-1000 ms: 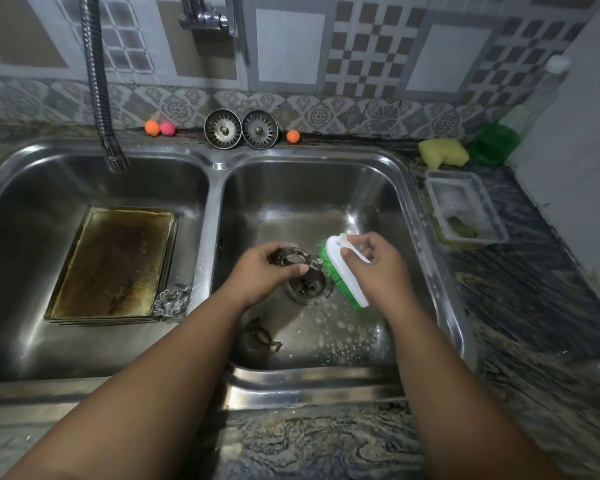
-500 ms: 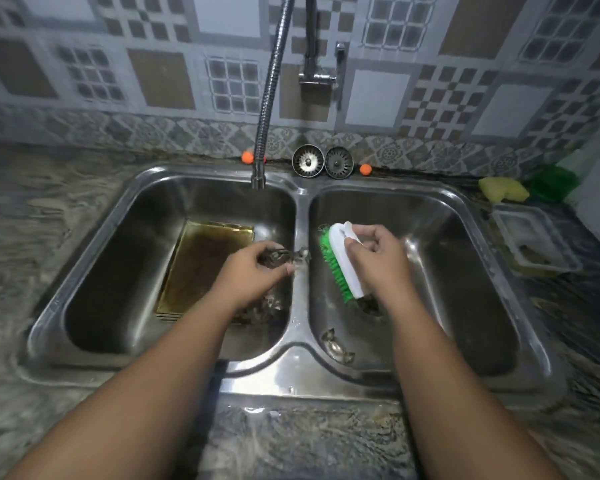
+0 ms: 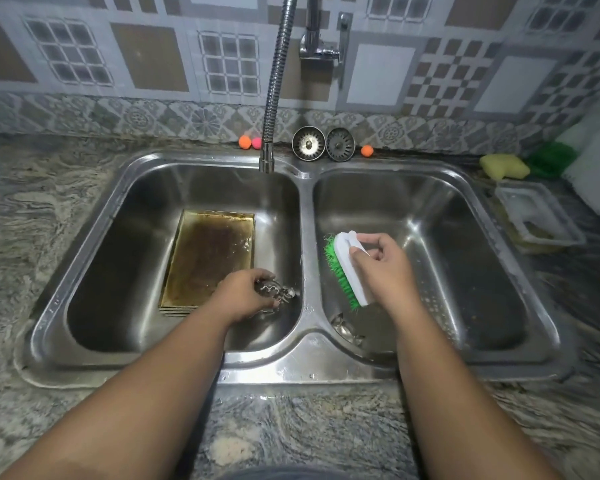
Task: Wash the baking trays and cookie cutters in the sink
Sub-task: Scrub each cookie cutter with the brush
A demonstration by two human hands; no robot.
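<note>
**Operator:** Steel is most of what I see in the left basin (image 3: 118,289). My left hand (image 3: 245,294) sits low by the inner wall, fingers curled round a cookie cutter (image 3: 274,293). I cannot tell whether another one lies under it.

**Second:** And the right?

**Operator:** My right hand (image 3: 383,271) grips the brush (image 3: 352,271) above the right basin (image 3: 465,271). My fingers are closed on its white back, and the green bristles face the divider and touch nothing.

**Second:** Where are the trays?

**Operator:** The baking tray (image 3: 207,258) lies flat on the left basin's floor, stained brown, just beside my left hand. Edges showing beneath it suggest a stack. A second cutter (image 3: 347,331) rests in the right basin near the front wall, below the brush.

**Second:** Which step, then?

**Operator:** I judge we're on the cutters. One is in hand, and I see no water running from the tap hose (image 3: 267,157). The tray looks unwashed.

**Second:** Next move?

**Operator:** Probably rinse this cutter or set it down, then reach across for the second cutter and bring the bristles to it. It's thin, wet metal, so I'd want a firm pinch on its rim and the brush turned bristles-down.
</note>
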